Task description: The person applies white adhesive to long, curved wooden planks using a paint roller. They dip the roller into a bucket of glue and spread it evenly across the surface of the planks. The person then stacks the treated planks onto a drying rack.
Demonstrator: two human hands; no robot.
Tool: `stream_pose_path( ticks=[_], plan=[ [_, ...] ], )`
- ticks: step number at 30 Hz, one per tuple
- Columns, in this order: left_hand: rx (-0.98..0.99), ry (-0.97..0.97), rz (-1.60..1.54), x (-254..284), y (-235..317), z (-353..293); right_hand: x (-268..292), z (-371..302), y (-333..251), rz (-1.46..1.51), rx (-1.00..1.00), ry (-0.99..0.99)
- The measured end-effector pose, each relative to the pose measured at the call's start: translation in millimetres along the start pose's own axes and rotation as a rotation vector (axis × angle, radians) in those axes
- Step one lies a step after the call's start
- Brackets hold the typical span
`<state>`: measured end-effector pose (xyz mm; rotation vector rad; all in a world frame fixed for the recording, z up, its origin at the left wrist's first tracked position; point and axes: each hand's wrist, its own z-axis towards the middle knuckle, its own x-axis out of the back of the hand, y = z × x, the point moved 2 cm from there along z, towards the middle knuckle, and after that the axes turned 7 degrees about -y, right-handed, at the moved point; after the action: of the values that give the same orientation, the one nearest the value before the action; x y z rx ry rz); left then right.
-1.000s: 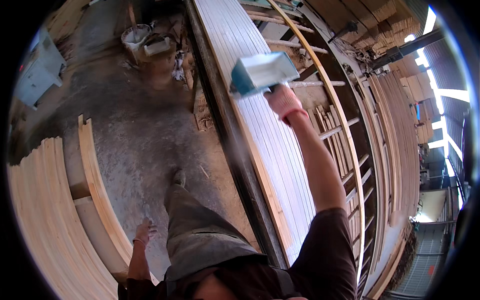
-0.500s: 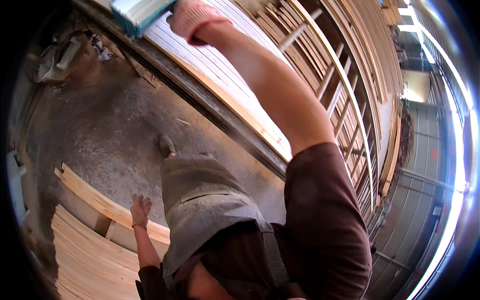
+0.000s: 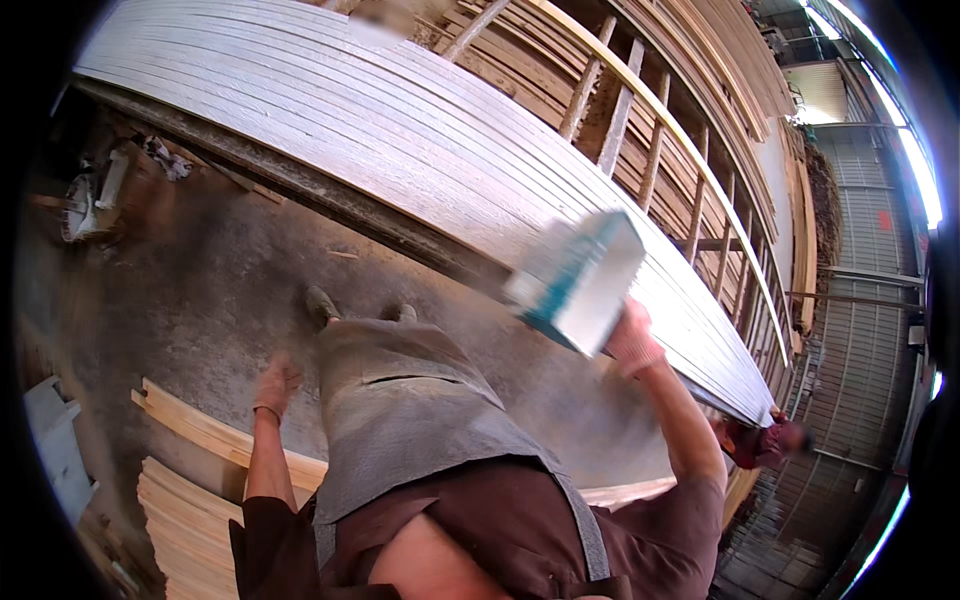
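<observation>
My right hand (image 3: 634, 342), in a pinkish work glove, grips a teal-and-white block-shaped applicator (image 3: 590, 290). Motion blurs the tool, and it hangs over the near edge of a long row of white-coated boards (image 3: 330, 130); whether it touches them I cannot tell. My left hand (image 3: 276, 384), also gloved, hangs low at my side, away from the boards. It looks empty, its fingers loosely extended and somewhat blurred. Close below it lie pale wooden planks (image 3: 215, 435).
Behind the white boards stands a wooden rack (image 3: 655, 150) stacked with brown planks. Another person in dark red (image 3: 755, 440) is at the boards' right end. More pale boards (image 3: 185, 515) lie at lower left. Debris (image 3: 110, 190) sits on the concrete floor (image 3: 215, 300) at far left.
My right hand has swept from the upper left down to the right with the applicator, along the white boards. My view has shifted, showing more of the boards. My left hand still hangs low.
</observation>
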<state>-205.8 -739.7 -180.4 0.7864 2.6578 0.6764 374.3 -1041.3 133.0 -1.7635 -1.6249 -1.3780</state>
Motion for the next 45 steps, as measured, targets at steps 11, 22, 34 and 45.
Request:
stream_pose_path(
  ticks=[11,22,34,45],
  plan=[
    [0.122,-0.071,-0.005,-42,1,-11,-42,-128,113,0.464,-0.444,0.137],
    [-0.001,0.078,0.006,5,17,-56,58,131,3,0.336,-0.435,0.204],
    [-0.063,0.163,-0.346,111,9,-65,283,348,-178,0.630,-0.116,0.349],
    [0.175,-0.055,-0.713,165,-22,-22,220,223,-24,0.873,-0.540,0.483]
  ],
)
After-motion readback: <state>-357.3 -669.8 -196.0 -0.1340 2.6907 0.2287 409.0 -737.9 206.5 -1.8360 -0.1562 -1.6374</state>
